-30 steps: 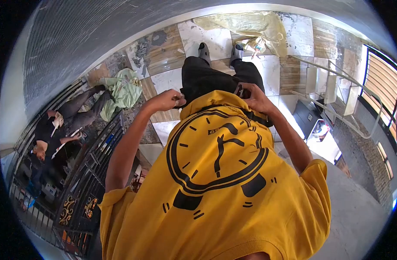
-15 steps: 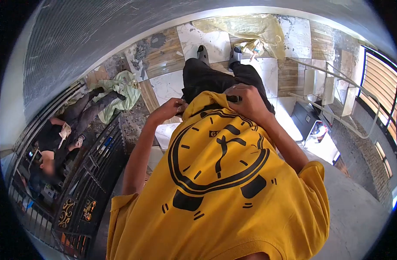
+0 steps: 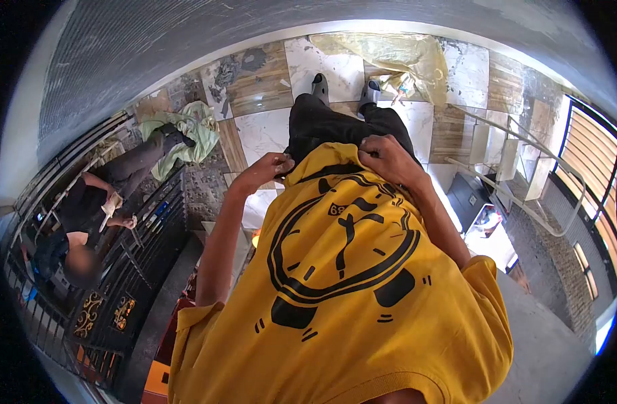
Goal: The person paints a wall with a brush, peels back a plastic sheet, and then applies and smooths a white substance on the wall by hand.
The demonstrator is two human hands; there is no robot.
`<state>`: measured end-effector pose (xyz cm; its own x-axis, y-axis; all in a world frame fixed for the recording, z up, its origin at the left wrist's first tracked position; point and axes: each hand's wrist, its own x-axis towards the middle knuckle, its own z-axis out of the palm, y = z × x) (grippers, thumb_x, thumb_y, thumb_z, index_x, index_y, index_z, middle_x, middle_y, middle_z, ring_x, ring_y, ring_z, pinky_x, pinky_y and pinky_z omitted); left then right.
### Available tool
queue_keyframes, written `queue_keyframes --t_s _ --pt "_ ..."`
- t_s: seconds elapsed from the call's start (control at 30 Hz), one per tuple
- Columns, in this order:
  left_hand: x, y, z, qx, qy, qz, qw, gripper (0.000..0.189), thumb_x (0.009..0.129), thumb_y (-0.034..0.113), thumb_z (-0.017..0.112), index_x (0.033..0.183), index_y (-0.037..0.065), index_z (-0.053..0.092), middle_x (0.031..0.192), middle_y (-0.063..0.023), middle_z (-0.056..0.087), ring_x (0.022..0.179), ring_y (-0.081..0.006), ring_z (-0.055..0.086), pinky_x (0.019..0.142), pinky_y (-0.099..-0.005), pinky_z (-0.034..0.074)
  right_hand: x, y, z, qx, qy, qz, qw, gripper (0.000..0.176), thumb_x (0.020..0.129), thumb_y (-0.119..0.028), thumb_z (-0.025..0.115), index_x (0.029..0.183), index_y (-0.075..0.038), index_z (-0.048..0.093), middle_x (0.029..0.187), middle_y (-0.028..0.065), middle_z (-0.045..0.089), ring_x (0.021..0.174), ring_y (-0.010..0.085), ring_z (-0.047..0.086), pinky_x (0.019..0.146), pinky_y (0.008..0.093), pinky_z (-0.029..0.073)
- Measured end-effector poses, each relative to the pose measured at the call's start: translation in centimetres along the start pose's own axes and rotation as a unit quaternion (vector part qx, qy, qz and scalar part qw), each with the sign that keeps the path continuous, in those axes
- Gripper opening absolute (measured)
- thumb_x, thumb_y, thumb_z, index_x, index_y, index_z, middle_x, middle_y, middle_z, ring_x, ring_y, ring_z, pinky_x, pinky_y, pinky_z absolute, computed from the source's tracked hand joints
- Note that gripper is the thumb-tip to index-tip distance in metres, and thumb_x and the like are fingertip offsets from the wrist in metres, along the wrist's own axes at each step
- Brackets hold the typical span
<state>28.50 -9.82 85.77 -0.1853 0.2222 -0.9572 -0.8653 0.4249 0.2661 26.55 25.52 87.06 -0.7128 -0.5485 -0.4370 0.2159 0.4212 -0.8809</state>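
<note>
A yellow T-shirt (image 3: 450,316) with a black alarm-clock print covers my torso. At its lower edge, over black trousers (image 3: 322,124), are both of my hands. My left hand (image 3: 263,170) is closed at the left side of the hem, fingers curled in against the cloth by the trousers. My right hand (image 3: 391,159) is closed on the right side of the hem, with its fingertips partly hidden. Between them the hem bunches upward. Grey clogs (image 3: 371,93) are on my feet on the tiled floor.
To the left, another person (image 3: 80,209) in dark clothes holds a cloth near a black metal railing (image 3: 130,249). A pale green sheet (image 3: 194,131) lies on the floor. A yellowish sheet (image 3: 416,57) is ahead. A metal stepladder (image 3: 557,175) and a black box (image 3: 464,195) stand right.
My right hand has curled tighter at the hem, and my left stays at its side. The view has shifted slightly. The other person has leaned and moved an arm outward.
</note>
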Motion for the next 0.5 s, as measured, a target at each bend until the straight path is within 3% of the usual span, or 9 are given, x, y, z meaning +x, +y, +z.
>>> queue_keyframes --t_s 0.17,0.2,0.23,0.3,0.37,0.4,0.43,0.47,0.5 --pt "0.4 -0.2 0.1 0.032 0.006 0.027 0.999 0.047 0.099 0.051 0.062 0.11 0.006 0.066 0.099 -0.0057 0.066 0.095 -0.0144 0.063 0.083 -0.0291 0.053 -1.5 2.7 -1.2 0.154 0.015 0.033 0.987 0.03 0.099 -0.02 0.058 0.106 0.007 0.07 0.098 0.0175 0.072 0.089 0.0267 0.067 0.082 0.037 0.052" --pt "1.5 -0.6 -0.4 0.035 0.004 0.029 0.999 0.047 0.099 0.051 0.062 0.11 0.006 0.066 0.099 -0.0057 0.066 0.095 -0.0144 0.063 0.083 -0.0291 0.053 -1.9 5.5 -1.1 0.24 0.09 0.06 0.965 0.034 0.102 -0.024 0.056 0.11 0.005 0.07 0.099 0.0156 0.073 0.09 0.025 0.067 0.08 0.0378 0.052" --pt "2.7 -1.3 -0.9 0.023 0.057 0.051 0.997 0.048 0.098 0.054 0.061 0.108 0.007 0.063 0.092 -0.0041 0.063 0.089 -0.0137 0.062 0.078 -0.0288 0.053 -2.2 8.7 -1.0 0.322 0.162 0.085 0.929 0.039 0.104 -0.029 0.054 0.115 0.004 0.07 0.101 0.0137 0.073 0.09 0.0232 0.067 0.079 0.0386 0.053" --pt "4.4 -1.3 -0.8 0.013 0.11 0.07 0.991 0.049 0.098 0.056 0.06 0.106 0.008 0.061 0.085 -0.0025 0.06 0.084 -0.0129 0.062 0.072 -0.0285 0.053 -2.9 16.0 -1.7 0.193 0.272 0.194 0.923 0.044 0.105 -0.035 0.051 0.11 0.004 0.071 0.101 0.0151 0.073 0.084 0.0227 0.069 0.075 0.0387 0.055" --pt "6.4 0.1 0.5 -0.067 0.25 -0.001 0.966 0.05 0.096 0.059 0.062 0.108 0.011 0.056 0.074 0.0008 0.053 0.073 -0.0131 0.06 0.063 -0.0303 0.052 -3.9 20.0 -1.7 -0.123 0.196 0.327 0.916 0.045 0.103 -0.037 0.053 0.105 0.005 0.067 0.099 0.0172 0.072 0.076 0.0233 0.071 0.068 0.0377 0.057" --pt "9.3 -2.3 -0.6 0.004 0.226 -0.024 0.974 0.058 0.093 0.064 0.061 0.114 0.011 0.054 0.076 -0.0022 0.057 0.073 -0.0137 0.063 0.059 -0.0306 0.051 -4.4 21.6 -0.8 -0.017 0.19 0.374 0.908 0.046 0.103 -0.039 0.053 0.104 0.006 0.065 0.096 0.0199 0.072 0.074 0.0272 0.072 0.067 0.0396 0.057" --pt "12.5 -6.6 -1.6 0.108 0.204 0.006 0.973 0.062 0.091 0.066 0.063 0.113 0.008 0.054 0.08 -0.0092 0.064 0.073 -0.0201 0.068 0.062 -0.0362 0.053 -5.0 24.0 0.4 0.089 0.183 0.414 0.887 0.047 0.103 -0.04 0.053 0.103 0.006 0.062 0.093 0.0225 0.071 0.072 0.0311 0.072 0.065 0.0415 0.057" --pt "11.8 -7.0 0.6 0.262 0.264 0.052 0.927 0.067 0.088 0.065 0.067 0.116 0.006 0.054 0.086 -0.0171 0.07 0.076 -0.0336 0.071 0.068 -0.0452 0.055 -6.8 29.6 3.7 0.041 0.166 0.347 0.922 0.061 0.1 -0.052 0.055 0.109 0.008 0.052 0.088 0.0355 0.067 0.084 0.0526 0.068 0.072 0.056 0.053" --pt "13.1 -10.6 1.3 0.306 0.289 0.134 0.897 0.065 0.086 0.059 0.072 0.117 0.005 0.054 0.086 -0.0195 0.072 0.08 -0.0437 0.07 0.073 -0.0517 0.054 -6.7 25.7 4.1 -0.017 0.205 0.359 0.91 0.056 0.102 -0.048 0.053 0.11 0.007 0.045 0.087 0.0378 0.066 0.084 0.0561 0.065 0.072 0.057 0.052"
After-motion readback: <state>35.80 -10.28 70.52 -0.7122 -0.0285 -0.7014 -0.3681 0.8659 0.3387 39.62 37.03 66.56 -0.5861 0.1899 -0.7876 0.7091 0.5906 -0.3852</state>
